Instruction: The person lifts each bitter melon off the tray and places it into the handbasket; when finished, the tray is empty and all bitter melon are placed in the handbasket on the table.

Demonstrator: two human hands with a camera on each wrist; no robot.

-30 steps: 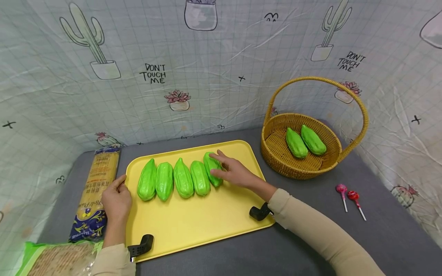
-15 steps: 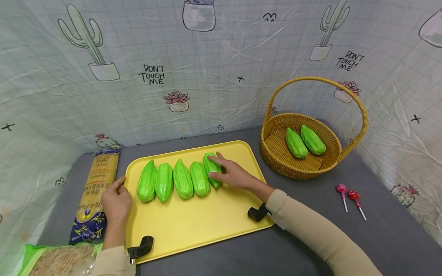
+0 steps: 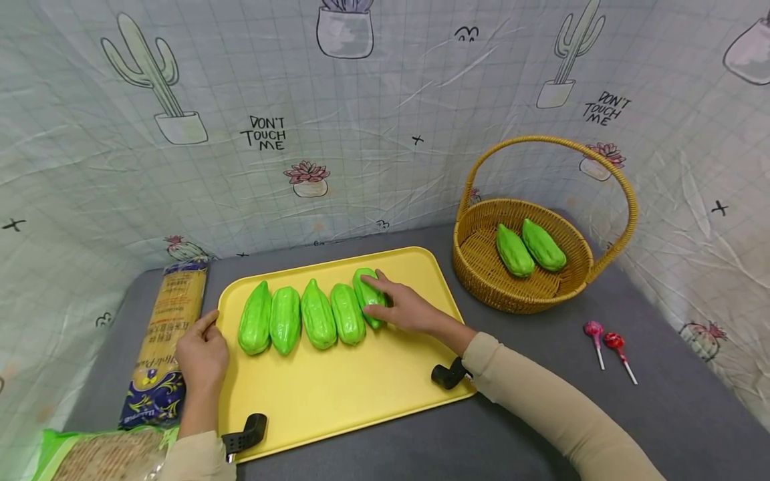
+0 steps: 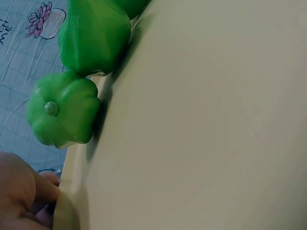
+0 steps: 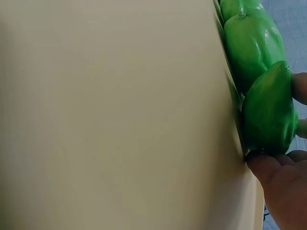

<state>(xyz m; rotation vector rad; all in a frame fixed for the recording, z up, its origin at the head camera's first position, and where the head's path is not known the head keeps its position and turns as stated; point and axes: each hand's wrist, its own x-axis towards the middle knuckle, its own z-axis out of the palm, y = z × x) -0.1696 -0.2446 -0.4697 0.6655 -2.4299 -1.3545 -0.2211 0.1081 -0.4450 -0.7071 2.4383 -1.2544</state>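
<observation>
Several green papayas lie side by side in a row on the yellow tray. My right hand holds the rightmost papaya, which leans a little beside the row. In the right wrist view, the thumb is at one end of that papaya and fingertips touch its far side. My left hand grips the tray's left rim. The left wrist view shows that hand at the tray's edge, close to the leftmost papaya.
A wicker basket with a tall handle stands right of the tray, two green papayas inside. Two lollipops lie in front of it. Left of the tray are a pasta packet and a green-edged bag.
My right fingers have settled slightly closer around the rightmost papaya. My left hand stays at the tray rim. The head view has shifted slightly.
</observation>
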